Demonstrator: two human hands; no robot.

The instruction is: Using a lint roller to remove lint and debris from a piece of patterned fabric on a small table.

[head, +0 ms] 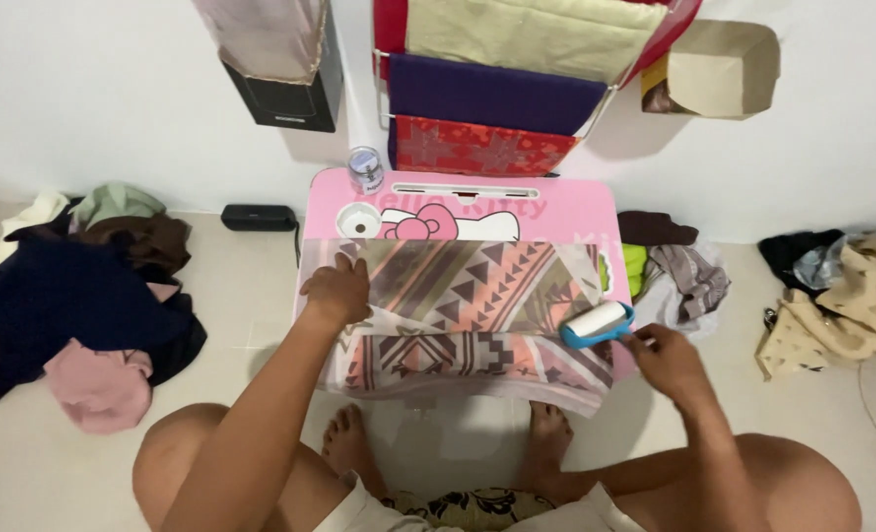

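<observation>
Knees and bare feet (546, 433) sit closest, partly cut off. Right hand (667, 357) fingers clamped on a lint roller (596, 323) handle, mostly hidden; roller lies left-right on the cloth's (468, 305) right edge. Left hand (337, 291) fingers together, flat on cloth over the pink table (576, 202).

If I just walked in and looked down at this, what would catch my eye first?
Probably the patterned cloth spread over the small pink table in the middle. The left hand presses its left edge, and the right hand holds a blue-handled lint roller at its right edge. Heaps of clothes lie on the floor either side.
</observation>
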